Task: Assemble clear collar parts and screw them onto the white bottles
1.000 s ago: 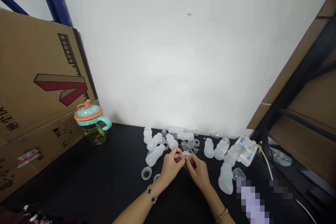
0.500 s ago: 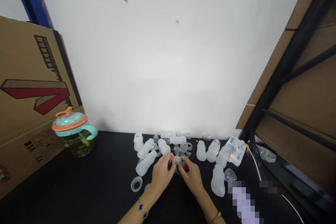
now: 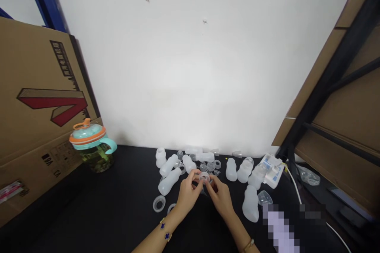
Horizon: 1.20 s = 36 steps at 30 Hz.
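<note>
My left hand (image 3: 187, 193) and my right hand (image 3: 220, 197) meet over the black table, both closed on one translucent bottle collar ring (image 3: 204, 176). Fingertips pinch it from either side and its round opening faces me; whether a teat sits in it I cannot tell. Just left of my left hand lies a frosted baby bottle (image 3: 169, 182), with a loose collar ring (image 3: 159, 203) nearer me. Beyond my hands are several more bottles, clear caps and small clear parts. To the right of my right hand, another frosted bottle (image 3: 251, 204) lies beside a clear cap (image 3: 265, 198).
A teal and orange lidded jug (image 3: 93, 146) stands at the left by a cardboard box (image 3: 38, 126). At the right are a white and blue box (image 3: 272, 170), a white cable (image 3: 293, 187) and a black metal frame (image 3: 299, 130). A white wall (image 3: 202, 87) closes the back.
The collar ring has tilted between my fingers, so its opening now shows. The whole scene has shifted slightly right in view as my head turned.
</note>
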{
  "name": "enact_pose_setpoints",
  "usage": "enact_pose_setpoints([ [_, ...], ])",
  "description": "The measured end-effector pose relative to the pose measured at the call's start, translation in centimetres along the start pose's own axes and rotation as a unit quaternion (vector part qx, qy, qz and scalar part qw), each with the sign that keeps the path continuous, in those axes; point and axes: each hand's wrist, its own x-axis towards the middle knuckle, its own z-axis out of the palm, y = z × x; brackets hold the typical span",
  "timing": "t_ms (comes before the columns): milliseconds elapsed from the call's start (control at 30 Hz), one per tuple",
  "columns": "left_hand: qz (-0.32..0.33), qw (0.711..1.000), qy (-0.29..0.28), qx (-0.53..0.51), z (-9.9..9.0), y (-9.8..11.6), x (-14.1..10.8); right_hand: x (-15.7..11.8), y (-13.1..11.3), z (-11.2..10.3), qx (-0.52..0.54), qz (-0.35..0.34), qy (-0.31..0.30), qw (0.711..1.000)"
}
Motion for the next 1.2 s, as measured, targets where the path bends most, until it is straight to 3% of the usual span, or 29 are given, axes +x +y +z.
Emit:
enact_pose_setpoints([
  [467,-0.01,1.0,0.008,-0.006,-0.34,0.14,0.04,-0.03,-0.64,-0.14,0.018,-0.008,-0.039,0.999],
  [767,-0.012,1.0,0.008,0.016,-0.5,0.24,0.18,-0.11,-0.37,0.0,0.01,-0.006,-0.014,1.0],
  [1033,0.019,0.999,-0.009,0.048,-0.08,-0.07,-0.05,-0.12,-0.5,-0.02,0.016,-0.003,-0.022,1.0],
  [1200,0.034,0.998,0.009,0.057,-0.12,0.01,-0.07,-0.18,-0.84,-0.19,0.026,-0.003,-0.031,0.999],
])
